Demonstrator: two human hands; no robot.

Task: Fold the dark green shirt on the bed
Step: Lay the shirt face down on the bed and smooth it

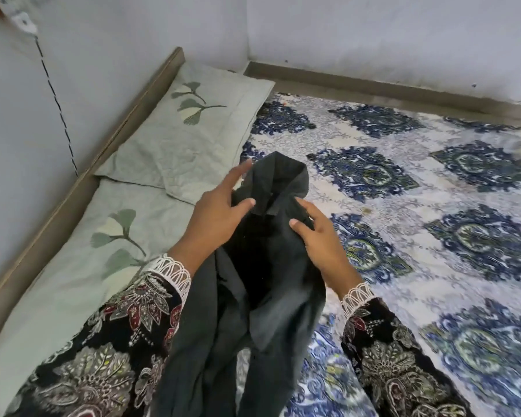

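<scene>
The dark green shirt [271, 266] is bunched and lifted over the bed [409, 206]. Its collar end points away from me and the rest hangs down toward my lap. My left hand [214, 218] grips the shirt's left side near the collar, thumb on the fabric and index finger stretched out past it. My right hand [322, 245] grips the right side, with cloth pinched between thumb and fingers. The fingers behind the cloth are hidden. Both arms wear black floral sleeves with white lace cuffs.
A white sheet with a blue medallion print covers the bed. Two pale green pillows [187, 130] [82, 266] with leaf prints lie along the left side against a wooden headboard [118, 136]. Grey walls close in behind the headboard and along the far side.
</scene>
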